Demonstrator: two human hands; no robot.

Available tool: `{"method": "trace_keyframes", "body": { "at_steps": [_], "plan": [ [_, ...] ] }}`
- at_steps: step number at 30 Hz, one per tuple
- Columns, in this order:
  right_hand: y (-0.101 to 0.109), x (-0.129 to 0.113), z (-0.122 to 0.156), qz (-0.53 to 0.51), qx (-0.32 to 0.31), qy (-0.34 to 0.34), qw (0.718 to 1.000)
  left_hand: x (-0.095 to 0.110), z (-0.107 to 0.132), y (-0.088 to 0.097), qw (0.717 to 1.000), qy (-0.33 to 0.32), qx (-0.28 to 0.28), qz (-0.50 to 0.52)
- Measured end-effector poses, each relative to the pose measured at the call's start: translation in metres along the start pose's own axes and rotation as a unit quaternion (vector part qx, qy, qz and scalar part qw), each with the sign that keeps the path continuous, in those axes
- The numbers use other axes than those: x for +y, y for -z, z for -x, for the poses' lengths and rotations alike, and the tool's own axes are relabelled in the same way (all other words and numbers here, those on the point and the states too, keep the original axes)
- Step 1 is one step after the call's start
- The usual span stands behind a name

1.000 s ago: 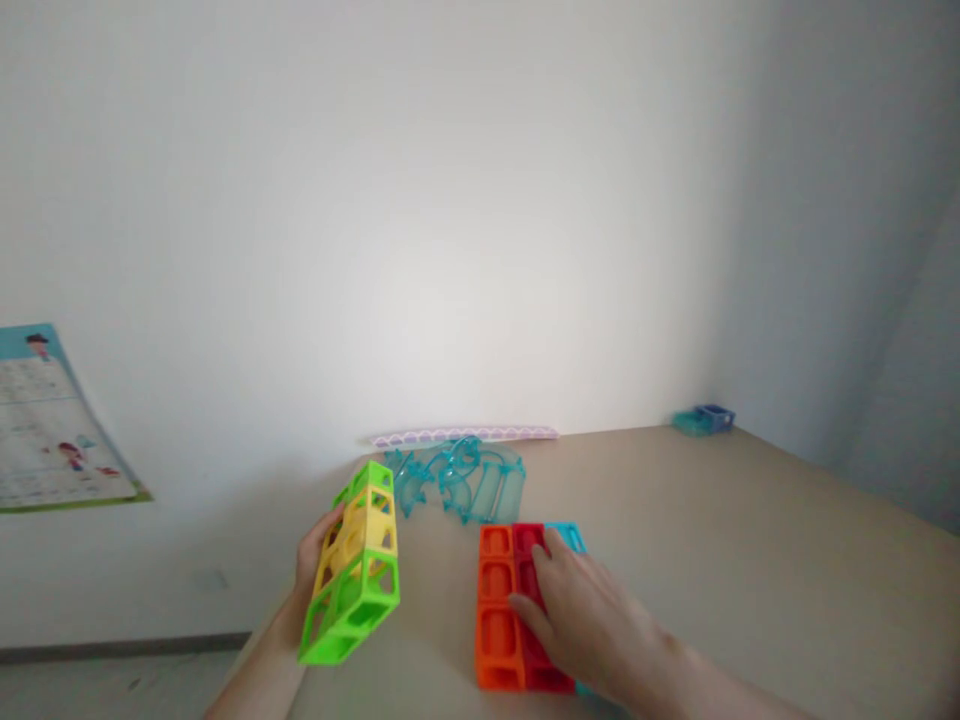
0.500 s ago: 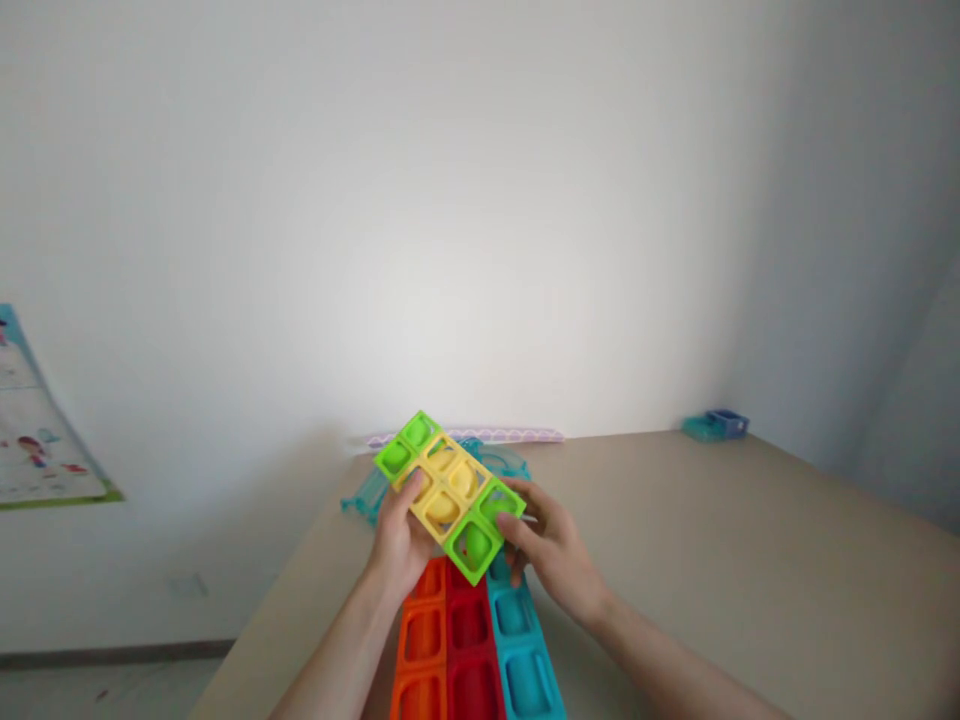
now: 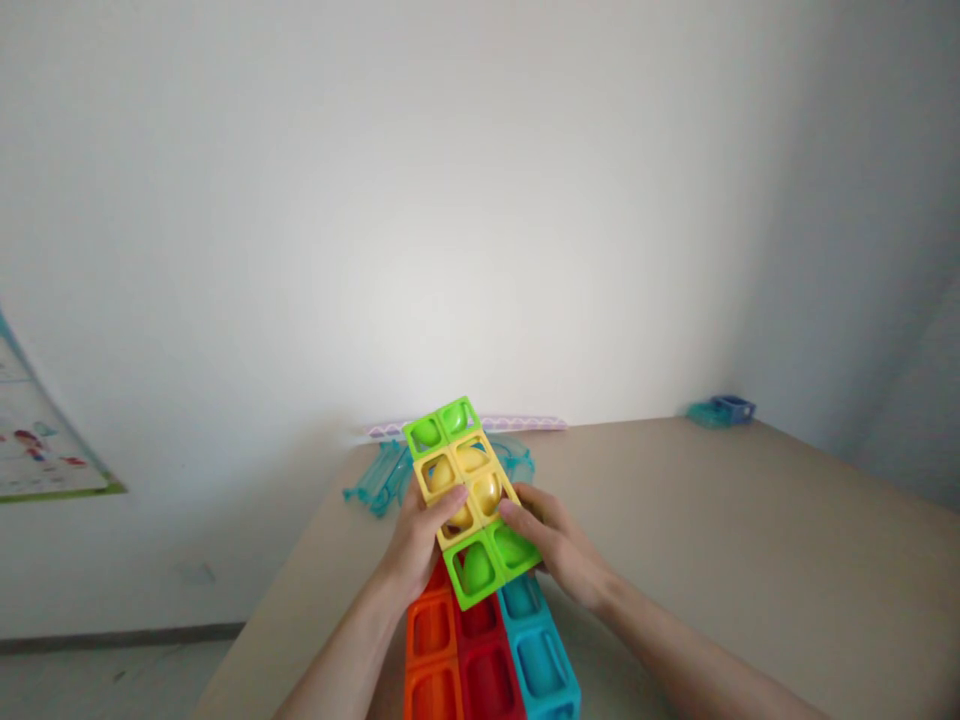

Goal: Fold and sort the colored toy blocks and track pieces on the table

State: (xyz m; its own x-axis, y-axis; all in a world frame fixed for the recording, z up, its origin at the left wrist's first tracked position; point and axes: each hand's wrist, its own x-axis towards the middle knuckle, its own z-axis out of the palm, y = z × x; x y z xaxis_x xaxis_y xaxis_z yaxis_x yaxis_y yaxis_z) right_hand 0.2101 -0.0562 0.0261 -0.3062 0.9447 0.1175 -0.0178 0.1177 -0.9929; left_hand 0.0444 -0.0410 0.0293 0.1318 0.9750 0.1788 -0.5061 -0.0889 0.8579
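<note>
A panel of green and yellow square-framed blocks [image 3: 466, 456], with rounded bulges in its cells, is held up between both hands. My left hand [image 3: 417, 535] grips its left side, thumb over a yellow cell. On the right edge, my right hand [image 3: 559, 545] has its thumb pressed near the yellow and green border and its fingers partly hidden behind. Below the held panel lies a larger group of similar blocks in orange, red and blue columns [image 3: 491, 670]; its upper end is covered by the panel and its lower end runs out of view.
Translucent teal plastic pieces [image 3: 382, 478] lie behind the hands. A patterned purple-white strip [image 3: 525, 423] rests along the wall. At the table's far right corner sit a small blue basket [image 3: 733, 408] and a teal piece [image 3: 708, 414]. A poster [image 3: 45, 440] hangs at left.
The green and yellow panel has turned clockwise, more upright, and shifted slightly right. My left thumb now reaches further across it, and my right thumb has moved up from a green cell.
</note>
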Motion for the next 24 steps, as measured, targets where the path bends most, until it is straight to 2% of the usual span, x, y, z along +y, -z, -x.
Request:
{"method": "trace_keyframes", "body": {
  "at_steps": [7,14,20,24],
  "plan": [
    [0.001,0.006,-0.001,-0.012,-0.023,-0.002,1.000,0.001,0.003,0.001,0.998,0.024,-0.047,0.017],
    [-0.005,0.012,0.001,-0.048,0.013,-0.004,0.999,0.005,0.003,0.001,0.998,0.037,-0.053,0.013],
    [-0.023,0.011,0.009,-0.089,0.086,0.031,0.992,0.006,0.003,0.004,0.997,0.053,-0.053,0.003],
    [-0.035,0.012,0.017,-0.042,0.151,0.075,0.985,0.009,0.008,0.004,0.997,0.033,-0.062,-0.012]
  ]
}}
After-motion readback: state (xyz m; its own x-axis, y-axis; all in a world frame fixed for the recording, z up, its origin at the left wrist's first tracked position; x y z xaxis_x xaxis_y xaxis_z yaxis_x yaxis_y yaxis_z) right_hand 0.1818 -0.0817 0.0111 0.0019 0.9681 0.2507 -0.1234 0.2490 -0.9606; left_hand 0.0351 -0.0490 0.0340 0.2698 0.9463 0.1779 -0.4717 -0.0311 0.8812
